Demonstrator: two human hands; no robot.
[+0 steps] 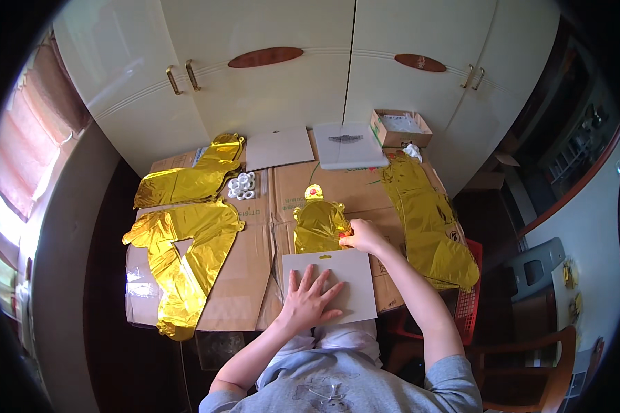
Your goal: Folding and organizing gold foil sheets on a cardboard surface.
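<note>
My left hand (310,297) lies flat with spread fingers on a white card (355,286) at the table's near edge. The card has a small hang slot at its top. Just beyond it lies a folded gold foil balloon (317,227), its near end meeting the card. At that balloon's right edge, my right hand (365,237) has its fingers pinched together on the foil. A small red spot shows by the fingertips, too small to make out. Another red mark sits on the balloon's far tab.
Gold foil balloons (203,251) lie in stacks on the left, and more foil balloons (430,227) on the right. White rings (242,186) sit mid-left. Behind are a stack of cards (280,149), clear bags (351,153) and a cardboard box (420,128). A red basket (470,303) stands right.
</note>
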